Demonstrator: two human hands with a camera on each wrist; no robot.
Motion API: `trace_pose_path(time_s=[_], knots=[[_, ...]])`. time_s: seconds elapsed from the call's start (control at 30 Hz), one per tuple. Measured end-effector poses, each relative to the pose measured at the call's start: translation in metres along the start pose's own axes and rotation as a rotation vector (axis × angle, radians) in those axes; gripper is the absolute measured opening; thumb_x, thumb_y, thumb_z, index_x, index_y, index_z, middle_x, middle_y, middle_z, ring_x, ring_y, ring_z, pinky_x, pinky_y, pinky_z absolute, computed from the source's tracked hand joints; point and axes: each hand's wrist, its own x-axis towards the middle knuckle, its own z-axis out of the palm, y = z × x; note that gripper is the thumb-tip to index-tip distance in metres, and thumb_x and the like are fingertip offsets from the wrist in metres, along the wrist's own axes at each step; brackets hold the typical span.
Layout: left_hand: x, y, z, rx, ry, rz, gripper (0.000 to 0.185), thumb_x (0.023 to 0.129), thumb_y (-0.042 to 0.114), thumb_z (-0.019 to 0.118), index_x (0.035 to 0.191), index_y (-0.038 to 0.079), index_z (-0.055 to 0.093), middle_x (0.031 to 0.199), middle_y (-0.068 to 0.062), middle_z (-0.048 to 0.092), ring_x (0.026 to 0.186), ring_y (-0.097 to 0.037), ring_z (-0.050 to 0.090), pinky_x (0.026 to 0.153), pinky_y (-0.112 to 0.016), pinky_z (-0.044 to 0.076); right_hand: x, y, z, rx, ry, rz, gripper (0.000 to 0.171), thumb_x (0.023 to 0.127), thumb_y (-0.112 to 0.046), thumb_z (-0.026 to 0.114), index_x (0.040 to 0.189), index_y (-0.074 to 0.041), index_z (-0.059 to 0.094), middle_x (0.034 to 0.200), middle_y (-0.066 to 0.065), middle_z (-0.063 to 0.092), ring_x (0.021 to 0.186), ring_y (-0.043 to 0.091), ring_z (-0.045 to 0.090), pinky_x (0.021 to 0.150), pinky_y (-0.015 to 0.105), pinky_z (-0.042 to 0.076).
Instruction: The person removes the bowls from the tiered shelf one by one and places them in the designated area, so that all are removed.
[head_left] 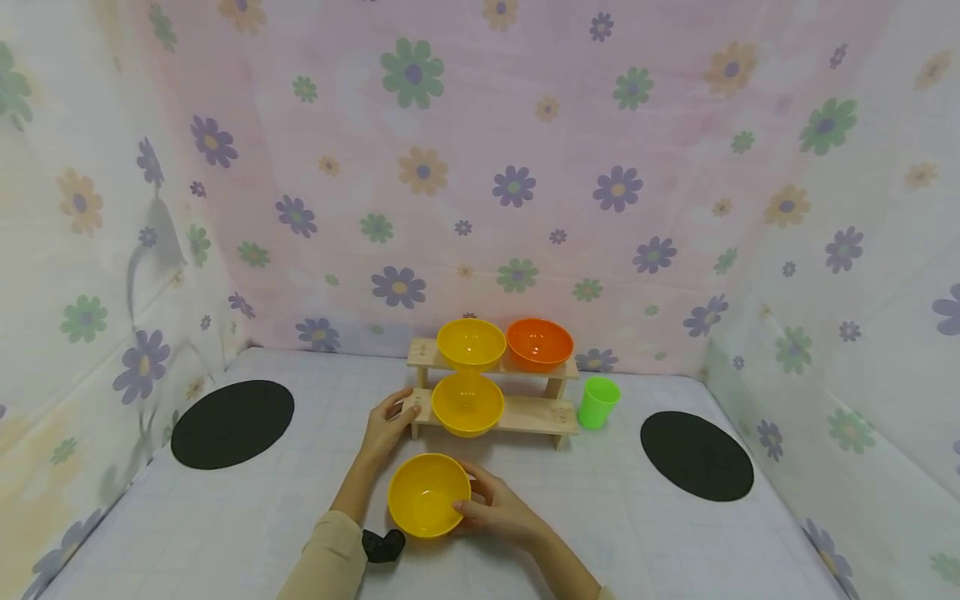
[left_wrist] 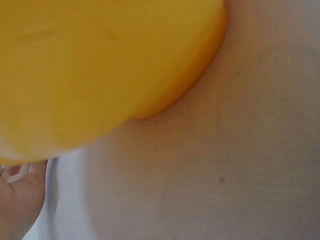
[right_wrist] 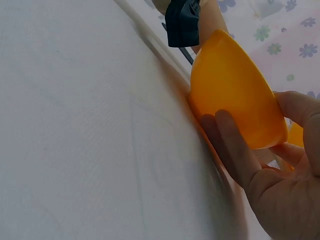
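1. Desk [head_left: 637,517]: carries a two-step wooden rack [head_left: 525,414].
2. Rack: the left hand [head_left: 386,429] rests relaxed against its lower left end.
3. Near yellow bowl [head_left: 426,493]: sits on the desk before the rack; the right hand [head_left: 498,508] grip curls around its right side.
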Motion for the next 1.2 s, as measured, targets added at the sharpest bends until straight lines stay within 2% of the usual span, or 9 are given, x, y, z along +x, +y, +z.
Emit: trace_pose_path(time_s=[0.13,0.23,0.4,0.53,0.7,0.83,0.97,1.07,1.2], knots=[[0.0,-0.001,0.0,0.02,-0.003,0.016,0.046,0.089,0.009,0.063,0.131,-0.005,0.05,0.134,-0.022,0.05,0.118,-0.037,0.051,0.092,-0.027,0.048,-0.002,-0.001,-0.003,-0.031,0.006,-0.03,0.061,0.091,-0.014,0.06,0.145,-0.004,0.033,0.125,0.022,0.049,0.099,0.026,0.06,0.077,0.039,0.056],[0.0,-0.002,0.001,0.022,-0.005,0.024,0.046,0.09,0.009,0.063,0.131,-0.006,0.05,0.133,-0.024,0.05,0.116,-0.037,0.052,0.087,-0.021,0.049,-0.005,0.001,-0.008,-0.026,0.019,-0.041,0.06,0.092,-0.013,0.06,0.144,-0.001,0.032,0.124,0.023,0.051,0.094,0.028,0.063,0.076,0.041,0.056],[-0.002,0.002,0.0,-0.007,-0.013,-0.005,0.047,0.09,0.009,0.063,0.132,-0.006,0.049,0.131,-0.026,0.051,0.113,-0.032,0.055,0.08,-0.013,0.047,-0.01,0.0,-0.021,-0.021,0.065,-0.058,0.058,0.094,-0.015,0.057,0.141,0.007,0.03,0.126,0.029,0.049,0.091,0.033,0.066,0.079,0.041,0.056],[-0.008,0.017,-0.001,-0.022,-0.028,-0.024,0.046,0.09,0.006,0.061,0.132,-0.008,0.047,0.129,-0.029,0.051,0.112,-0.035,0.054,0.078,-0.012,0.047,-0.013,-0.007,-0.035,-0.039,0.147,-0.1,0.051,0.095,-0.016,0.055,0.134,0.011,0.036,0.122,0.033,0.05,0.092,0.034,0.065,0.08,0.04,0.055],[-0.013,0.03,-0.001,-0.012,-0.044,-0.019,0.046,0.09,0.003,0.059,0.132,-0.011,0.045,0.132,-0.029,0.048,0.117,-0.04,0.05,0.079,-0.011,0.045,-0.014,-0.021,-0.054,-0.055,0.318,-0.127,0.045,0.094,-0.016,0.058,0.125,0.013,0.044,0.114,0.027,0.053,0.089,0.032,0.066,0.077,0.036,0.056],[-0.01,0.021,0.0,-0.022,-0.039,-0.012,0.046,0.09,0.005,0.061,0.132,-0.01,0.046,0.133,-0.028,0.048,0.117,-0.04,0.05,0.08,-0.013,0.046,-0.01,-0.031,-0.068,-0.043,0.438,-0.135,0.045,0.093,-0.016,0.059,0.128,0.008,0.045,0.115,0.028,0.054,0.089,0.027,0.066,0.076,0.034,0.056],[-0.002,0.005,0.0,-0.018,-0.02,-0.01,0.047,0.09,0.009,0.063,0.132,-0.006,0.048,0.134,-0.025,0.049,0.117,-0.036,0.051,0.081,-0.012,0.046,-0.002,-0.039,-0.077,-0.019,0.516,-0.158,0.044,0.093,-0.015,0.059,0.131,0.003,0.046,0.115,0.024,0.055,0.09,0.023,0.064,0.077,0.04,0.056],[0.001,-0.001,0.0,-0.005,-0.011,-0.005,0.047,0.09,0.011,0.063,0.132,-0.004,0.049,0.134,-0.023,0.05,0.118,-0.035,0.051,0.082,-0.012,0.046,0.005,-0.043,-0.083,-0.013,0.541,-0.142,0.044,0.094,-0.017,0.058,0.132,0.0,0.046,0.117,0.02,0.055,0.093,0.024,0.064,0.08,0.044,0.055],[0.001,-0.002,0.0,-0.009,-0.012,0.005,0.047,0.09,0.011,0.063,0.132,-0.004,0.049,0.134,-0.023,0.05,0.118,-0.035,0.051,0.083,-0.013,0.046,0.014,-0.048,-0.086,-0.002,0.518,-0.105,0.048,0.094,-0.021,0.059,0.136,-0.004,0.045,0.125,0.021,0.053,0.098,0.031,0.064,0.082,0.043,0.054]])
